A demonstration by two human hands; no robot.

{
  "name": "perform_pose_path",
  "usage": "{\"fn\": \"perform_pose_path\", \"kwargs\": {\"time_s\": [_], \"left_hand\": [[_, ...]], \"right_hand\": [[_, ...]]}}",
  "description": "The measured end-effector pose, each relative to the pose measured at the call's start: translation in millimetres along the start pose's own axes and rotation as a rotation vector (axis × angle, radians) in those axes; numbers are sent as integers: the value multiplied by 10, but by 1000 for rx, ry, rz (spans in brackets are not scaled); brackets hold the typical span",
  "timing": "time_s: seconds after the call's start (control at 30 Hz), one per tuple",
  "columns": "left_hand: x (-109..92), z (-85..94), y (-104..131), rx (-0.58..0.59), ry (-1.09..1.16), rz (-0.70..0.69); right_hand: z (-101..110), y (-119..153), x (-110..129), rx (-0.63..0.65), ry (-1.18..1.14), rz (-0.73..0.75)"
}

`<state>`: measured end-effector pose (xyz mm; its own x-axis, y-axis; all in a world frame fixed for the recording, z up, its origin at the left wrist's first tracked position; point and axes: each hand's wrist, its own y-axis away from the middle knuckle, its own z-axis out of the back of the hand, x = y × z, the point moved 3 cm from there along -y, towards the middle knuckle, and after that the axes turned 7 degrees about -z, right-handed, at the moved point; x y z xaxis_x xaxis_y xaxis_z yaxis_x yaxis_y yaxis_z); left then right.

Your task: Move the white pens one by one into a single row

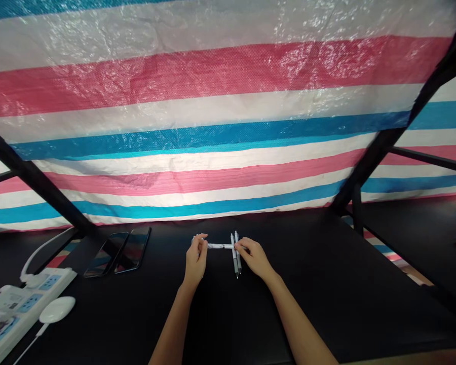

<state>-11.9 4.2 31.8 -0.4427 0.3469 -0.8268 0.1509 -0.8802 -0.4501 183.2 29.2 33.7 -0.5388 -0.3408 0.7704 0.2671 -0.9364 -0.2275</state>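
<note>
A white pen (220, 246) lies crosswise between my two hands. My left hand (196, 256) is closed at its left end, thumb and fingers together, and a bit of something pale shows behind those fingers. My right hand (254, 255) pinches around the pen's other end, though its fingers partly hide the tip. Two more white and grey pens, a left one (234, 256) and a right one (238, 253), rest side by side on the black tabletop (228, 314), pointing toward me, right beside my right fingers.
Two dark phones, one at left (106, 255) and one at right (133, 250), lie left of my hands. A white power strip (34, 304) with plugs and a white round charger (58, 309) sit at far left. Behind stands a striped tarp (197, 182) between black metal bars (368, 162).
</note>
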Motion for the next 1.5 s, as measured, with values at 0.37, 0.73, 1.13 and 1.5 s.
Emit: {"fn": "perform_pose_path", "kwargs": {"time_s": [0.37,0.73,1.13,1.5], "left_hand": [[-39,10,-3,-3,-70,-3],[-2,2,16,33,-24,74],[28,-16,7,33,-36,37],[-32,4,6,56,-55,3]], "right_hand": [[-15,2,5,18,15,8],[-16,3,7,23,4,2],[-5,-3,-13,9,19,-4],[-11,0,-2,27,-2,3]]}}
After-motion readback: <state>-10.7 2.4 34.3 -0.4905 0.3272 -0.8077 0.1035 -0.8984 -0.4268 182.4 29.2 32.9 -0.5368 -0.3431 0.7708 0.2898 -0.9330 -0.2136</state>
